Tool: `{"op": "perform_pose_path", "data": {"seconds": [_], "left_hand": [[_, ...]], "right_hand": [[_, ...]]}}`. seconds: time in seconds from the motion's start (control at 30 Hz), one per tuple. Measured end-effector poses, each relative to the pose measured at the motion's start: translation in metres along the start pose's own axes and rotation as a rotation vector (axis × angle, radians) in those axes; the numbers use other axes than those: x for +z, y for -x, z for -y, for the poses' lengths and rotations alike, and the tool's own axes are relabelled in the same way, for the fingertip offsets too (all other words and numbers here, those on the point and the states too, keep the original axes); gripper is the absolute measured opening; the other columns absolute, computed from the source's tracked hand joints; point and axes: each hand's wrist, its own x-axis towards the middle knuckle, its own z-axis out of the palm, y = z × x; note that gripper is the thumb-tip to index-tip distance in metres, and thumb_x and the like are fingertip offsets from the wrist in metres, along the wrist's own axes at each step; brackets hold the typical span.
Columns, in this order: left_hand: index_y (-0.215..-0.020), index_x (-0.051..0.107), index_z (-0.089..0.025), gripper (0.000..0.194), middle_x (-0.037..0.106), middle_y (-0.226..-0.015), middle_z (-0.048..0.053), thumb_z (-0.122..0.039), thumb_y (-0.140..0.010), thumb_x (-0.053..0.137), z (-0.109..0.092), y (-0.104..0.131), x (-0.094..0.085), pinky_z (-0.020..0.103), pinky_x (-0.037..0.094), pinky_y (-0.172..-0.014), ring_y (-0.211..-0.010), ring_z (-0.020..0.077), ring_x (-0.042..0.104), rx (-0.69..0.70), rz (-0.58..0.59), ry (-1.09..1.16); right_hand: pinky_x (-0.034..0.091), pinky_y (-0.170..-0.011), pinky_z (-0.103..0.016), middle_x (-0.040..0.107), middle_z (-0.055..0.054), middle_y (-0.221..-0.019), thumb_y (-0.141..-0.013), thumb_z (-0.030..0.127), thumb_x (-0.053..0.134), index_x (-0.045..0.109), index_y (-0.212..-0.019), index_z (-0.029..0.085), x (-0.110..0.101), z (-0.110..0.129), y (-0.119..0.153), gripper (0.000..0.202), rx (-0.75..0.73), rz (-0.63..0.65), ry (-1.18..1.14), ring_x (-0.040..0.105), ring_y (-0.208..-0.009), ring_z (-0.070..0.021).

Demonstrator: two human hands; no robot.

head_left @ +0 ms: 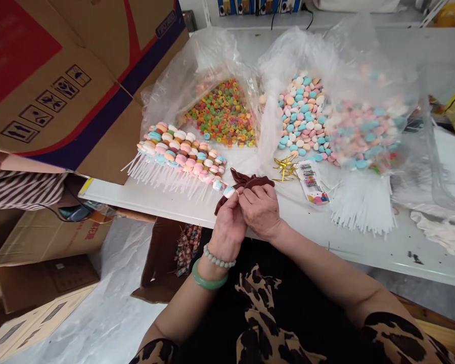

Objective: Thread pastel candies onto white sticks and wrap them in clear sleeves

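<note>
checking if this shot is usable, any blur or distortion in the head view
Head view: pastel pieces at right look hazy through their bag; head view: the carton at upper left looks stretched, probably lens distortion; head view: left hand and right hand are softly lit and fairly sharp.

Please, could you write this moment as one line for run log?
left hand: pinched at end of pastel pieces | right hand: pinched at same end | on white table: brown cloth, gold ties
</note>
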Motion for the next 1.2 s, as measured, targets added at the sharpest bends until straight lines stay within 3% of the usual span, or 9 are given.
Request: {"op": "perform_pose_path", "data": {"seconds": [0.13, 0.27, 0.33, 0.47, 0.63, 0.73, 0.87, 1.03, 1.2], "left_hand": [[-0.095, 0.069, -0.015, 0.018, 0.069, -0.089, 0.003, -0.017, -0.077, 0.07, -0.011, -0.003, -0.016, 0.021, 0.051, -0.072, -0.078, 0.0105, 0.063, 0.02, 0.151, -0.14], [-0.088, 0.074, -0.015, 0.022, 0.071, -0.1, 0.007, -0.02, -0.067, 0.08, -0.018, -0.002, -0.03, 0.023, 0.05, -0.069, -0.078, 0.0129, 0.062, 0.081, 0.305, -0.492], [-0.083, 0.075, -0.016, 0.018, 0.071, -0.103, 0.008, -0.025, -0.068, 0.08, -0.02, 0.0, -0.033, 0.024, 0.049, -0.068, -0.077, 0.0132, 0.061, 0.159, 0.314, -0.625], [-0.069, 0.071, -0.015, 0.023, 0.071, -0.093, 0.008, -0.037, -0.07, 0.078, -0.018, 0.001, -0.032, 0.024, 0.046, -0.067, -0.076, 0.0135, 0.061, 0.346, 0.274, -0.72], [-0.069, 0.066, -0.016, 0.034, 0.06, -0.059, 0.001, -0.05, -0.071, 0.074, 0.002, 0.0, -0.03, 0.023, 0.031, -0.041, -0.04, 0.0092, 0.044, 0.087, 0.274, -0.845], [-0.069, 0.067, -0.018, 0.027, 0.062, -0.063, 0.001, -0.044, -0.073, 0.074, 0.015, 0.0, -0.035, 0.023, 0.034, -0.045, -0.048, 0.0107, 0.047, 0.438, 0.112, -0.957], [-0.077, 0.071, -0.021, 0.011, 0.065, -0.076, 0.003, -0.033, -0.077, 0.071, 0.018, 0.0, -0.041, 0.024, 0.044, -0.069, -0.074, 0.0154, 0.055, 0.839, 0.065, -1.049], [-0.064, 0.055, -0.02, 0.022, 0.045, -0.055, -0.004, -0.033, -0.078, 0.066, 0.005, -0.004, -0.037, 0.021, 0.035, -0.052, -0.054, 0.0098, 0.04, 0.664, 0.033, -0.838], [-0.061, 0.048, -0.019, 0.025, 0.032, -0.049, -0.009, -0.031, -0.073, 0.066, -0.005, -0.003, -0.028, 0.019, 0.018, -0.041, -0.043, 0.0048, 0.023, 0.456, -0.031, -0.7]], "right_hand": [[0.043, -0.064, -0.024, 0.061, 0.0, -0.063, -0.083, 0.035, 0.05, 0.063, -0.059, 0.019, 0.001, -0.003, -0.001, 0.031, 0.423, 0.193, -0.763, 0.051, -0.065, -0.0141], [0.043, -0.055, -0.025, 0.053, 0.003, -0.056, -0.076, 0.034, 0.058, 0.056, -0.065, 0.019, 0.004, -0.012, 0.011, 0.018, 0.734, 0.525, -1.507, 0.039, -0.045, -0.0088], [0.043, -0.054, -0.025, 0.057, 0.001, -0.061, -0.072, 0.032, 0.063, 0.058, -0.07, 0.018, 0.0, -0.018, 0.016, 0.015, 0.826, 0.57, -1.614, 0.043, -0.047, -0.009], [0.045, -0.056, -0.023, 0.065, 0.0, -0.081, -0.07, 0.028, 0.069, 0.063, -0.083, 0.021, -0.014, -0.018, 0.012, 0.016, 0.756, 0.193, -1.287, 0.054, -0.061, -0.0111], [0.039, -0.046, -0.022, 0.062, 0.004, -0.075, -0.067, 0.031, 0.068, 0.057, -0.086, 0.023, -0.011, -0.005, 0.0, 0.023, 0.753, -0.022, -1.357, 0.046, -0.051, -0.009], [0.045, -0.06, -0.023, 0.059, 0.004, -0.074, -0.065, 0.027, 0.069, 0.057, -0.084, 0.022, -0.005, -0.006, 0.0, 0.023, 0.749, -0.26, -1.338, 0.053, -0.062, -0.0108], [0.047, -0.07, -0.03, 0.062, -0.001, -0.08, -0.081, 0.038, 0.058, 0.062, -0.086, 0.022, -0.015, -0.035, 0.002, 0.017, 0.656, -0.078, -1.031, 0.056, -0.068, -0.0156], [0.04, -0.082, -0.04, 0.064, -0.015, -0.101, -0.088, 0.017, 0.046, 0.068, -0.088, 0.017, -0.029, -0.095, -0.003, 0.022, 0.5, -0.005, 0.131, 0.055, -0.097, -0.0282], [0.037, -0.077, -0.039, 0.066, -0.015, -0.094, -0.09, 0.017, 0.043, 0.069, -0.082, 0.018, -0.032, -0.116, -0.003, 0.028, 0.39, 0.102, 0.396, 0.054, -0.094, -0.0294]]}}
